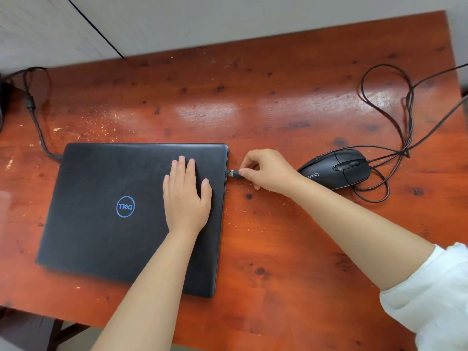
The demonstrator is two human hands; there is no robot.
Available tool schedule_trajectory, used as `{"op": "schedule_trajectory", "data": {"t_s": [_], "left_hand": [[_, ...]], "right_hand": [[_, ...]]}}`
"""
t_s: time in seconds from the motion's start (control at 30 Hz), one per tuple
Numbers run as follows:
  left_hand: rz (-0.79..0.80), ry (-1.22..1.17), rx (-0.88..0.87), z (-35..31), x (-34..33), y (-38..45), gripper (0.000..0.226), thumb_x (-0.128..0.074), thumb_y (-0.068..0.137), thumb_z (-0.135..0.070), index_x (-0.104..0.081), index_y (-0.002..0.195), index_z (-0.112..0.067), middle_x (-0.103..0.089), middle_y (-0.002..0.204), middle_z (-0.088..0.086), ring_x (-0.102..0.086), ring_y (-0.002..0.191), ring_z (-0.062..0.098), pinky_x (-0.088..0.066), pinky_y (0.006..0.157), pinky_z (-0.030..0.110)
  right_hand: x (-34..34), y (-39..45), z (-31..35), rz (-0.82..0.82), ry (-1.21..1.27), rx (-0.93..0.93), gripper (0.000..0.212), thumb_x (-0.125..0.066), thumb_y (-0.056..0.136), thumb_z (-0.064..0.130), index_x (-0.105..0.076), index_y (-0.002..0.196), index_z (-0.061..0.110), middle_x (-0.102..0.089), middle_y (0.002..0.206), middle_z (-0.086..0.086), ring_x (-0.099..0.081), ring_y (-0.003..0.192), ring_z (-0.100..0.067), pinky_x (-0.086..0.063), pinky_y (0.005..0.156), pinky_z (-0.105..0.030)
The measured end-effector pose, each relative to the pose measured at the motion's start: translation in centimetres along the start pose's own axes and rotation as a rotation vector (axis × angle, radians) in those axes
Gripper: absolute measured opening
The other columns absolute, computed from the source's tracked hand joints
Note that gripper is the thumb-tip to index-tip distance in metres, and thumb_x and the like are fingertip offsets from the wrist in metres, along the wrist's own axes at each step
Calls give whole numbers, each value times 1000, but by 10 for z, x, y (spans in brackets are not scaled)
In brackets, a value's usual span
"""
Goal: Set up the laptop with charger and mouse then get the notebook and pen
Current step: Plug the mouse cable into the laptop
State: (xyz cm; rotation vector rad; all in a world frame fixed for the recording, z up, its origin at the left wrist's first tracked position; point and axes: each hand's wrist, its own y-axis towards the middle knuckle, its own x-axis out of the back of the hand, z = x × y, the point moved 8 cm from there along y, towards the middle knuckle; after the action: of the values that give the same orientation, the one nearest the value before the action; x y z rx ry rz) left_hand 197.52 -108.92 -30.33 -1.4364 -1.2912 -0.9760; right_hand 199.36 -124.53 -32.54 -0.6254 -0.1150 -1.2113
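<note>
A closed black laptop [106,209] lies on the red-brown wooden table [278,102]. My left hand [186,196] rests flat on its lid near the right edge, fingers straight. My right hand [266,171] pinches the mouse's USB plug [232,173], whose metal tip sits right at the laptop's right side. The black wired mouse [336,169] lies just right of that hand, its cable [395,115] looping over the table's right part. A charger cable [38,122] reaches the laptop's back left corner. Neither a notebook nor a pen is in view.
The table's far edge meets a pale wall, with a thin black wire [96,29] running down it. A dark object [3,102] sits at the table's left edge. The table's front edge runs close under my forearms.
</note>
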Motion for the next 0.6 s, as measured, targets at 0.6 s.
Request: {"op": "schedule_trajectory", "data": {"t_s": [0.6], "left_hand": [[-48,-9,-21,0,2,0,75,-15,81,-42,-35,140,-1,-29,152,17,-19,143,31,-14,117,45]], "right_hand": [[0,-18,13,-357,-275,432,21,-76,55,9,-73,72,-3,-71,63,-16,-61,67,-40,-50,60,-44]]}}
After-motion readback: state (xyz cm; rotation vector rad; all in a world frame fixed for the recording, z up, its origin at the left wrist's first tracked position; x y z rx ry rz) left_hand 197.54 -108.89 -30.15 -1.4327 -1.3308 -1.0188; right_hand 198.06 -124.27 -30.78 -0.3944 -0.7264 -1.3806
